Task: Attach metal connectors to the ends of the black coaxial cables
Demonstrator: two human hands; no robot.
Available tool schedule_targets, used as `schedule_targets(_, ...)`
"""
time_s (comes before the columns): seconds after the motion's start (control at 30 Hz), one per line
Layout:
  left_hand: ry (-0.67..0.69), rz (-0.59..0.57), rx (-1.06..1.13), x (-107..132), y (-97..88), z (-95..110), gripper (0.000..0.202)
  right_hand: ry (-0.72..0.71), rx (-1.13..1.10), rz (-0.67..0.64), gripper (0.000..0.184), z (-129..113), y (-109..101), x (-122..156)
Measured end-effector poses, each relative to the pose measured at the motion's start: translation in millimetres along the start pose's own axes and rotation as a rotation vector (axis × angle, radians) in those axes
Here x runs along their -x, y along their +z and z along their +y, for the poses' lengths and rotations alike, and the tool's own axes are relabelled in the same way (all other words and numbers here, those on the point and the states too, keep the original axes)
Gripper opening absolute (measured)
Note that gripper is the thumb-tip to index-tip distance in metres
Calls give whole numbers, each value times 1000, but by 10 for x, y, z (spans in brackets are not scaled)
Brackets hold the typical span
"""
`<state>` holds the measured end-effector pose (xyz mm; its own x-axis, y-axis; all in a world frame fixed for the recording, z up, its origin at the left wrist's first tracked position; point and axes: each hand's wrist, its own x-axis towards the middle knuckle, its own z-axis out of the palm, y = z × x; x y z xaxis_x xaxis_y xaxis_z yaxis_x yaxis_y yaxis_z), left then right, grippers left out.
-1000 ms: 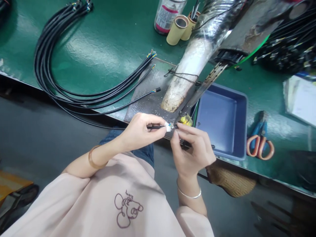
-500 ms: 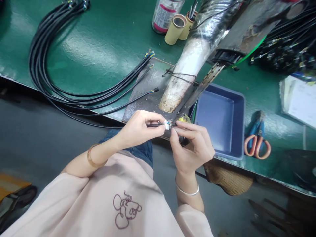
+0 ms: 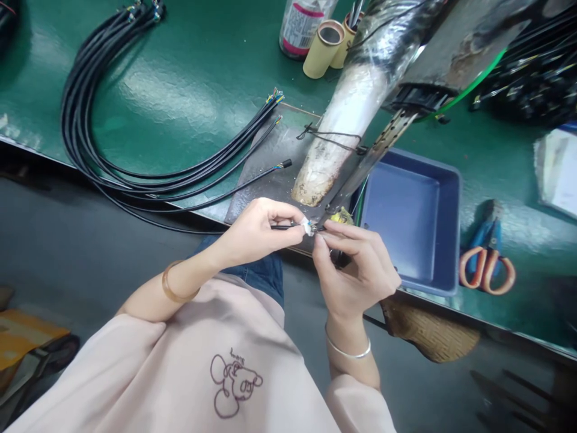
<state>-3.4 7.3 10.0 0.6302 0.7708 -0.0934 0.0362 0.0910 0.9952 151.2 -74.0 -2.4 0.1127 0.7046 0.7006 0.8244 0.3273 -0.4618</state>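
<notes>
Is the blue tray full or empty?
Empty. The blue tray shows only its bare bottom, beside the right hand.

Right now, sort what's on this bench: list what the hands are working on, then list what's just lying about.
In hand:
left hand pinching the black cable
white connector at the cable's tip
right hand, fingertips at the connector

Lying about:
cable bundle
blue tray
scissors
cardboard tubes
bottle
</notes>
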Motion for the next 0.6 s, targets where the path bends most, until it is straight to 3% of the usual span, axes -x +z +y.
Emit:
schedule_targets(0.27,24,6,-15,5,6,-15,14,35,-36,-2,17,9,-6,8)
schedule_targets(0.6,-26,-29,46,76,33,-49,12,206,-228,-2,19,1,19,111)
